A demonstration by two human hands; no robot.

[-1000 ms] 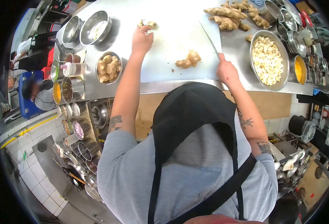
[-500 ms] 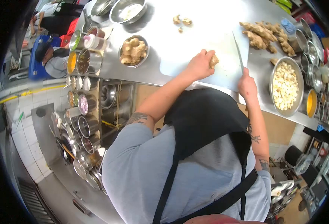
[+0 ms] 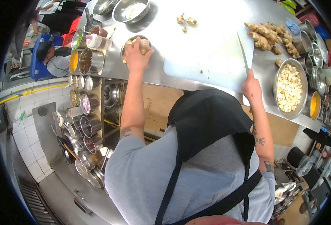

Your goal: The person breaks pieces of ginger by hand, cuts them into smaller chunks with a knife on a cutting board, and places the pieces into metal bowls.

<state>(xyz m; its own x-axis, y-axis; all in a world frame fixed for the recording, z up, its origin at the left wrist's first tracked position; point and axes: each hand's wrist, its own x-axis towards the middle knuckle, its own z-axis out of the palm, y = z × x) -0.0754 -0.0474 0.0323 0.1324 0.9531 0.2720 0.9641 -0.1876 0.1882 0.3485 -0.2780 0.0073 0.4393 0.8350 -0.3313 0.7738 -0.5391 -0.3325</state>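
Observation:
My left hand (image 3: pixel 136 58) reaches over a metal bowl (image 3: pixel 123 57) of ginger pieces (image 3: pixel 145 45). Its fingers are spread across the ginger, with the thumb apart on the right; the undersides of the fingertips are hidden. My right hand (image 3: pixel 251 87) is closed round the handle of a knife (image 3: pixel 242 50). The long blade points away from me along the right side of a white cutting board (image 3: pixel 195 69). Small dark scraps lie on the board's near part. Several small ginger bits (image 3: pixel 186 20) rest at the board's far left.
Unpeeled ginger roots (image 3: pixel 264 35) are heaped right of the board. Nearer stands a large metal bowl (image 3: pixel 289 88) of cut pale pieces. Metal bowls (image 3: pixel 131 11) sit at the far left, sauce pots and a squeeze bottle (image 3: pixel 96 42) at the left edge. A person (image 3: pixel 53 58) is beyond.
My left hand has gone left from the board, where it held a ginger piece, to the ginger bowl. My right hand still holds the knife at the board's right side.

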